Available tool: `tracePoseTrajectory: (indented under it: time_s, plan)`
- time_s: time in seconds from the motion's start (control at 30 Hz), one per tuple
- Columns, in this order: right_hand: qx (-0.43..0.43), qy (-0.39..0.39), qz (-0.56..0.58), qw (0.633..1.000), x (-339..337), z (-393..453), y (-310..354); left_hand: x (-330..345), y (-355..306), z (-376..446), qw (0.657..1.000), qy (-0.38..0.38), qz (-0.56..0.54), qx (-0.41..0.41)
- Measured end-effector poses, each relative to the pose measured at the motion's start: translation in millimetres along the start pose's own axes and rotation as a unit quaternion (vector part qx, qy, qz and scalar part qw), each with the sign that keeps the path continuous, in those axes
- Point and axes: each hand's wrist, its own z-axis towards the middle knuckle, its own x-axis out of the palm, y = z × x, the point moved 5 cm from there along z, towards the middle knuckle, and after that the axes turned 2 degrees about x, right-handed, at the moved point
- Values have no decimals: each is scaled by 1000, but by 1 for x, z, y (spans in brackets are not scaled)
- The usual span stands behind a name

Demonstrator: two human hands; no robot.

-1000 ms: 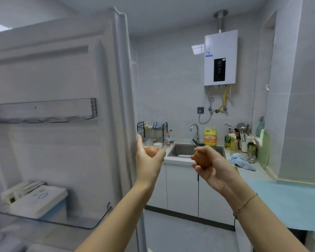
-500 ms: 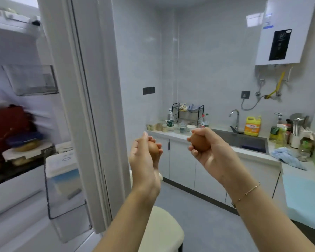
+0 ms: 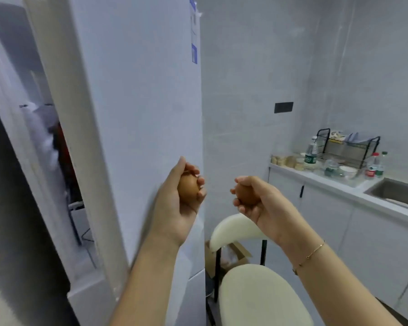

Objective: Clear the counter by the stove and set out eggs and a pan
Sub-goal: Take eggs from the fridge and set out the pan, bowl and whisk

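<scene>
My left hand (image 3: 174,203) and right hand (image 3: 259,201) each curl fingers round a smooth brown egg (image 3: 187,187), which I should cradle lightly, never squeeze, towards the white worktop (image 3: 339,184).

I count two brown eggs, one in my left hand (image 3: 174,203) and one in my right hand (image 3: 262,203), one cream chair (image 3: 257,295), and four bottles on the counter (image 3: 339,184).

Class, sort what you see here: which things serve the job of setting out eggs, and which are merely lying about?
Job:
left hand holding egg
right hand holding second egg

Lying about:
chair
dish rack
water bottles
sink
cardboard box
</scene>
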Motion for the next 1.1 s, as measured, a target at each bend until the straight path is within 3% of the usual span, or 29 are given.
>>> tracePoseTrajectory:
  time_s: [0.1,0.2,0.3,0.4,0.57,0.77,0.87,1.0,1.1]
  plan:
    - [16,15,-2,1000,28,29,-13,-30,-26,23,997,7,69,18]
    - [21,43,-28,998,59,58,-24,-62,-47,49,985,42,164,-15]
    - [20,74,-57,995,94,91,-35,-99,-63,77,947,88,299,-80]
    - [12,93,-75,993,123,120,-42,-128,-79,103,919,105,368,-96]
    - [8,110,-82,990,156,159,-53,-162,-103,142,889,130,423,-116]
    - [13,122,-76,990,179,195,-66,-178,-110,172,858,218,424,-192]
    - [18,122,-67,990,184,205,-69,-181,-104,177,836,240,455,-193]
    - [18,99,-40,994,178,206,-73,-184,-103,180,850,238,437,-176]
    - [-27,63,-93,993,156,194,-75,-181,-97,181,868,225,411,-165]
